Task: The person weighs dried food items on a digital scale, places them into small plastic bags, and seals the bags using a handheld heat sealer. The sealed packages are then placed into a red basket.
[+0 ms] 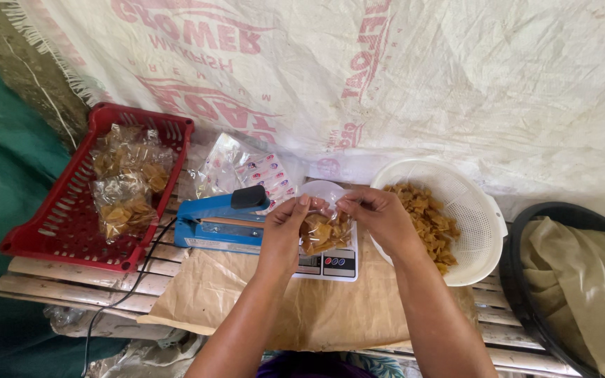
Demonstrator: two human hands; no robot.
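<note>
Both hands hold one small clear plastic bag of brown fried chips point(323, 232) by its top edge. My left hand point(285, 227) pinches the bag's left side and my right hand point(379, 213) pinches its right side. The bag hangs just above a white digital scale point(330, 264), which carries a small clear dish point(322, 189) behind the bag. To the left of my hands lies a blue heat sealer with a black handle point(222, 220).
A white perforated basket point(481, 231) of loose chips stands at right. A red crate point(71, 224) at left holds filled bags point(124, 178). Empty clear bags point(246, 168) lie behind the sealer. Brown paper point(302, 308) covers the slatted bench; a black tub with cloth point(575, 280) is far right.
</note>
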